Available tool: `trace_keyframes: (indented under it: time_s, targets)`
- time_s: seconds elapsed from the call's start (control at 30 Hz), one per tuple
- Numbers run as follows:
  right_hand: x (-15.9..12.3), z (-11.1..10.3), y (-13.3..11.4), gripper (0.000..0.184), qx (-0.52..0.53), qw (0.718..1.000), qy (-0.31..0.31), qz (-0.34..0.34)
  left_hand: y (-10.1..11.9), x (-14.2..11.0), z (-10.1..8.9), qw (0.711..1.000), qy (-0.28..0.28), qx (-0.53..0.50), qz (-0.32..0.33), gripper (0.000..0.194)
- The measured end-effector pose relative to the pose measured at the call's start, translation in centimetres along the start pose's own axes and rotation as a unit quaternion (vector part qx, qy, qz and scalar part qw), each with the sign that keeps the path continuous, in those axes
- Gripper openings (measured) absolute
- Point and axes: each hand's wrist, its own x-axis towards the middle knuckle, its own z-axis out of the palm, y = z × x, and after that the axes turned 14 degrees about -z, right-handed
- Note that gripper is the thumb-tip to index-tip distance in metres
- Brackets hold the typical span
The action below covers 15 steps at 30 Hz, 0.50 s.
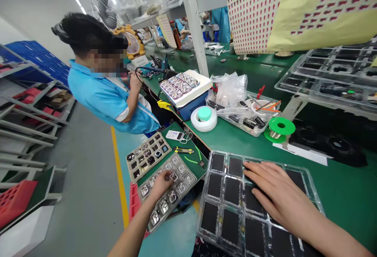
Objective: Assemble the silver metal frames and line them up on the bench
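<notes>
While right hand (277,194) lies flat over clear tray (224,184), black rectangles (231,227) inside, left hand (161,184) curled, grip unclear.

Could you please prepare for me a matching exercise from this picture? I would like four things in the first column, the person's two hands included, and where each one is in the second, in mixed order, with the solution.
1. Left hand
2. Right hand
3. Wire spool
4. Utility knife

A. Close to the green-handled pliers
B. At the grey tray of small parts
C. Beside the plastic box
D. Spread over the clear tray of black pieces

Pairs: 1-B, 2-D, 3-C, 4-A
</notes>
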Motion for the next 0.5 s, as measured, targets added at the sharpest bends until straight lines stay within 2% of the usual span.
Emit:
trace_keyframes:
  time_s: [0.1, 0.2, 0.3, 0.4, 0.5]
  targets:
    - [0.0, 0.1, 0.0, 0.048, -0.014, 1.000, -0.003, -0.004, 0.3, -0.6, 0.5, 1.000, 0.012, -0.020, -0.014, 0.019]
    - [-0.1, 0.1, 0.1, 0.053, -0.018, 1.000, -0.005, -0.003, 0.8, -1.2, 0.8, 0.999, 0.027, -0.034, -0.024, 0.022]
    - [-0.1, 0.1, 0.0, 0.055, -0.011, 1.000, -0.004, 0.000, 1.6, -1.5, -0.1, 0.998, 0.049, -0.032, -0.023, 0.022]
    - [-0.1, 0.1, 0.0, 0.054, 0.003, 1.000, 0.006, 0.003, 3.4, -1.4, -3.8, 0.995, 0.090, -0.029, 0.003, 0.024]
    - [-0.1, 0.2, 0.1, 0.054, 0.005, 1.000, 0.013, 0.003, 7.4, -1.4, -10.5, 0.980, 0.183, -0.058, 0.051, 0.028]
